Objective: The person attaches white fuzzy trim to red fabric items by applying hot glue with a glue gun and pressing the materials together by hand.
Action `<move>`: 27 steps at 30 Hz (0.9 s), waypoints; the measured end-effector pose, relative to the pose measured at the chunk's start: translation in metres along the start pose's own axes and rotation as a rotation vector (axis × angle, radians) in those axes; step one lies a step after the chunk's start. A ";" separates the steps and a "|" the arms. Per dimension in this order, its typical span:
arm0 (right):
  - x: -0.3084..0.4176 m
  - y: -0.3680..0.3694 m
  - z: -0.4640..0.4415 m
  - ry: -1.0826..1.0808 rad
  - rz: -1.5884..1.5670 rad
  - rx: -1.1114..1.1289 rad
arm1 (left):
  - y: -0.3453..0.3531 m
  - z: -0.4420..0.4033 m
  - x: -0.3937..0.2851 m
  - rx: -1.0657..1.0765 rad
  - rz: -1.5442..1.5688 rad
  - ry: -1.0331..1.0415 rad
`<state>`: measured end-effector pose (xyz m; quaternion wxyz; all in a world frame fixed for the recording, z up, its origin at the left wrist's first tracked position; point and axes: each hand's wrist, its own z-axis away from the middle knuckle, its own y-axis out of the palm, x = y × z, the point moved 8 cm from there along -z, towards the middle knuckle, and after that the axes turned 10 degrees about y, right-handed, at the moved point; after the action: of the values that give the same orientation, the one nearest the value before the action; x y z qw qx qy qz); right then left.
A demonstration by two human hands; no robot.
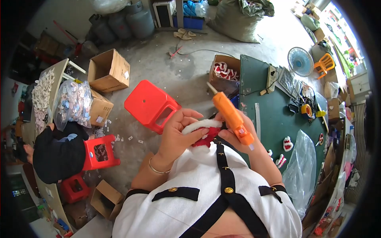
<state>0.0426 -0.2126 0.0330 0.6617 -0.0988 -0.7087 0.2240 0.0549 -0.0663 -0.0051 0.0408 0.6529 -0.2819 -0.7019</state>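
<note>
Close to my chest, my left hand (pixel 178 133) pinches a small red piece with white fluffy trim (pixel 201 126). An orange glue gun (pixel 233 118) lies across my right hand (pixel 244 135), its nozzle pointing up and to the left and its rear end toward me. The right thumb and fingertips also reach the right edge of the red and white piece. Part of the right-hand grip is hidden behind the gun.
A red stool (pixel 149 103) stands ahead of me. On my right is a green table (pixel 254 79) with small red and white pieces, plastic film (pixel 299 170) and scissors. A person in black (pixel 59 152) sits at the left, beside cardboard boxes (pixel 109 71).
</note>
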 end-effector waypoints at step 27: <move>-0.014 0.015 0.005 0.253 -0.510 0.109 | 0.007 0.009 0.007 0.023 -0.007 -0.048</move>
<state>0.0367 -0.2066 0.0131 0.7840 0.0911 -0.6096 0.0740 0.0437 -0.0721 -0.0080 0.0239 0.6371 -0.2886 -0.7143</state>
